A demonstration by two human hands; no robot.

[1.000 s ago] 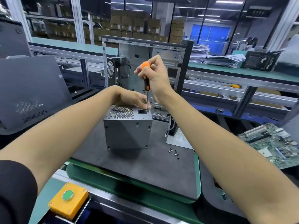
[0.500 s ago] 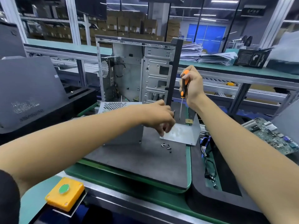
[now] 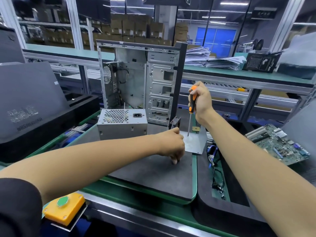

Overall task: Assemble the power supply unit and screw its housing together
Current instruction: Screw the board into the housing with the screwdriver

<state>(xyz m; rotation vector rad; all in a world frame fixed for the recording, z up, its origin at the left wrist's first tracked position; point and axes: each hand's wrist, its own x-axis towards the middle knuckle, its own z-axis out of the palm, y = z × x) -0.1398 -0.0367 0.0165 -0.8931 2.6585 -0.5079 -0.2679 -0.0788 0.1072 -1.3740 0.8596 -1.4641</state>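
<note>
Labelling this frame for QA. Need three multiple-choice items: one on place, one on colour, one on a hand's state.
1. Where does the grey metal power supply box stand?
A. inside the open computer case
B. on the dark grey mat, in front of the case
C. on the green circuit board

2. What colour is the screwdriver's handle?
A. blue and white
B. all red
C. orange and black

3. What is the right hand doing?
A. gripping the screwdriver upright
B. lying flat on the mat
C. pressing the green button

Key: 1 B, the box sits on the mat; 2 C, orange with black bands; 3 A, fingers curl round the handle.
</note>
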